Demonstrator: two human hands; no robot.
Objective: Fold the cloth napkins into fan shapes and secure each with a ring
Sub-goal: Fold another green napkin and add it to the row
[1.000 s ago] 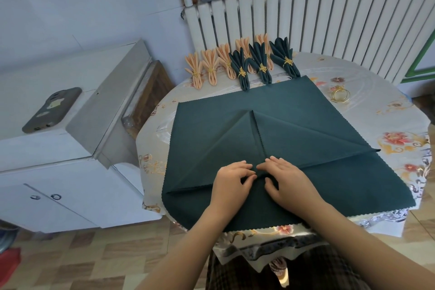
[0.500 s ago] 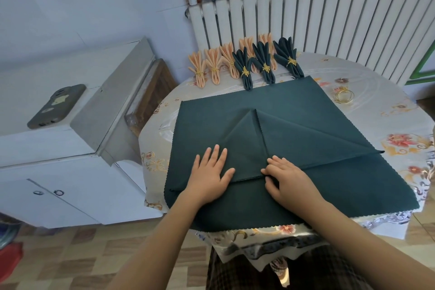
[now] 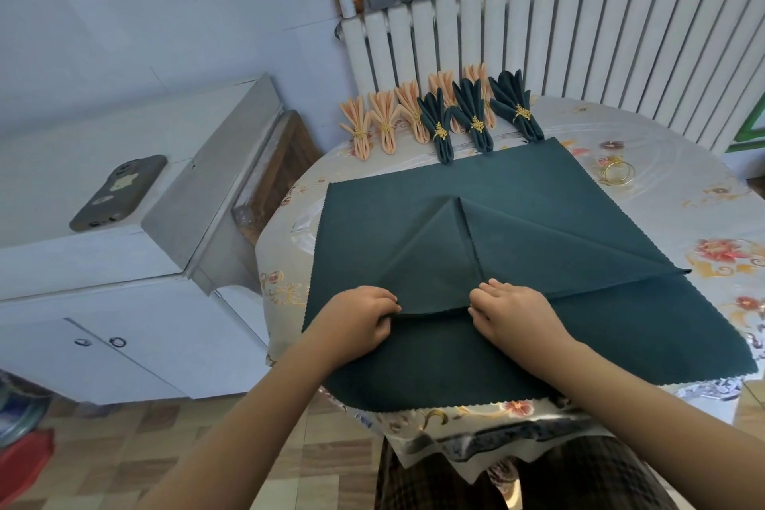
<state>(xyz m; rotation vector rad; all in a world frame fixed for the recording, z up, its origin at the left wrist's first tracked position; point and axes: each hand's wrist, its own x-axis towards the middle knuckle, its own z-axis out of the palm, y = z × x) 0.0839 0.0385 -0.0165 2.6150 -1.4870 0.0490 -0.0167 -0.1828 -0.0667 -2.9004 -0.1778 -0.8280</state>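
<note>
Since half a second ago the left hand (image 3: 359,315) moves from lying flat with spread fingers on the folded flap to the flap's lower edge, where its fingers are now curled and pinch the fabric. The right hand (image 3: 511,313) stays at almost the same place on this edge, fingers curled down on the cloth; it seems to pinch the edge too, but the fingertips are partly hidden.

Both hands work on the large dark green cloth napkin (image 3: 538,195), which lies spread on the round table with a floral plastic cover (image 3: 679,182) and fills most of it, its near edge hanging a little over the near edge of the tabletop. Two corners are folded in to the middle, so two triangular flaps meet along a seam that runs from the centre toward the hands.

At the far edge of the tabletop, in front of the white ribbed radiator (image 3: 579,33), stands a row of finished fans: the peach folded napkins (image 3: 360,126) to the left and the dark green folded napkins (image 3: 474,118) to the right, each with a gold ring. The rightmost green one touches the far corner of the spread napkin. Loose gold rings (image 3: 617,174) lie near the far right edge.

A dark phone (image 3: 118,193) rests on the white cabinet (image 3: 82,261) left of the table.
</note>
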